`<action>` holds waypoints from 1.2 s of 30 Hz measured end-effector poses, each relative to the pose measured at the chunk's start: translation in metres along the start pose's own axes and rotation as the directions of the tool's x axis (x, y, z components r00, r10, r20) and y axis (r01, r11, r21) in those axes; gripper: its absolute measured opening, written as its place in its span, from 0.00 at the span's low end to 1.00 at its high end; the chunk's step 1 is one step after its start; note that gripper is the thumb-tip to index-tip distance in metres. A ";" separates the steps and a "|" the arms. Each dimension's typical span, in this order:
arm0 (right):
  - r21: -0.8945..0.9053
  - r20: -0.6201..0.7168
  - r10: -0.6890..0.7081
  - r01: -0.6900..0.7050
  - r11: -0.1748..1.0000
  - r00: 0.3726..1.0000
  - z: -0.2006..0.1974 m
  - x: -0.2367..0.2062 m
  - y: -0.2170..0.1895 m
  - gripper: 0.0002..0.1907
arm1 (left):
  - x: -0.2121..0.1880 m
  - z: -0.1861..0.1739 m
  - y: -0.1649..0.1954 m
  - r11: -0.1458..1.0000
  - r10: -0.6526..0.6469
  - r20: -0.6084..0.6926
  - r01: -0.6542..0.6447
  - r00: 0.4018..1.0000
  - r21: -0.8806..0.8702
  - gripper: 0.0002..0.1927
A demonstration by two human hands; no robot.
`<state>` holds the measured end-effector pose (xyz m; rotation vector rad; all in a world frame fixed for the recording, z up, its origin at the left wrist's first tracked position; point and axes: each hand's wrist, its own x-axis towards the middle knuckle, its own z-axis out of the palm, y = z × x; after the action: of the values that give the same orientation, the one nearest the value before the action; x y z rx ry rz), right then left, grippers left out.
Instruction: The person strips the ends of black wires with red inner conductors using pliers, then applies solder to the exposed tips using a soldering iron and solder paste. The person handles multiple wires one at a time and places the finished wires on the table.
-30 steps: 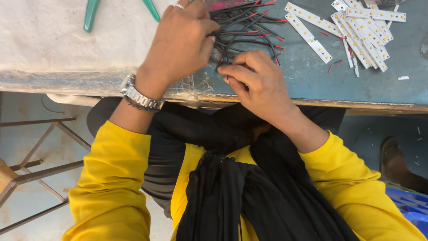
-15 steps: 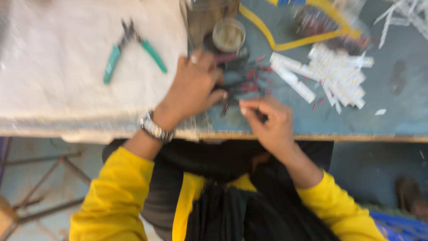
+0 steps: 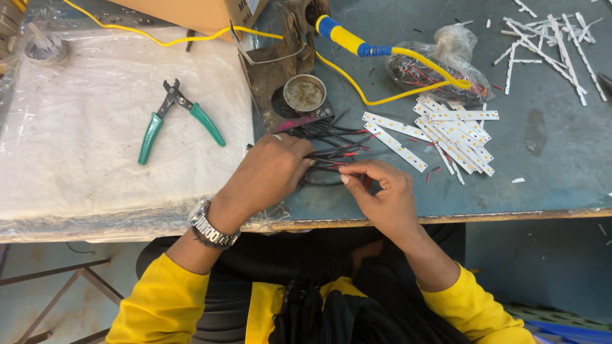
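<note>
Since a second ago the left hand [image 3: 271,172] has dropped from over the wire bundle [image 3: 328,143] to grip its near end just below the round tin [image 3: 305,93], while the right hand [image 3: 382,197] stays pinched on one black-and-red lead [image 3: 338,168], so a single wire is now being separated.

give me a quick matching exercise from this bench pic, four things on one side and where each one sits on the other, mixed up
Things:
1. green-handled pliers
2. soldering iron
3. white led strips
4. red and black wires

Places:
A. piled on the grey bench, right of the hands
B. between the left hand and right hand
C. on the plastic-covered white sheet, left
D. resting in the metal stand at the top

Pairs: 1-C, 2-D, 3-A, 4-B
</note>
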<state>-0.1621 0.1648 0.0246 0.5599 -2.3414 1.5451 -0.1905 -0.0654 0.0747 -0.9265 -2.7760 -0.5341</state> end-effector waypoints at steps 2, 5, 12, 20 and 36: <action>0.032 -0.022 0.024 -0.023 0.999 0.999 0.002 0.003 -0.001 0.08 | 0.001 -0.001 -0.001 1.000 0.005 -0.045 -0.006 0.999 -0.030 0.09; 0.024 -0.051 0.075 -0.074 0.997 0.996 0.004 0.009 0.000 0.08 | 0.005 -0.002 -0.003 1.000 0.012 -0.090 -0.014 0.996 -0.021 0.16; 0.031 -0.059 0.130 -0.128 0.991 0.990 0.005 0.014 0.009 0.08 | 0.015 0.001 -0.003 0.995 -0.087 -0.136 0.079 0.987 -0.062 0.10; 0.011 -0.079 0.145 -0.144 0.989 0.986 0.008 0.016 0.009 0.08 | 0.018 -0.009 -0.005 0.970 -0.060 -0.295 0.126 0.954 0.208 0.07; 0.584 0.247 0.259 -0.357 0.729 0.934 -0.013 -0.067 -0.004 0.24 | -0.093 0.081 0.100 -0.371 -0.488 0.394 0.224 0.779 -0.901 0.15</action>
<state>-0.1007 0.1866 0.0044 0.4349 -2.0517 2.5582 -0.0599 -0.0112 0.0037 0.2781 -1.6622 -3.0430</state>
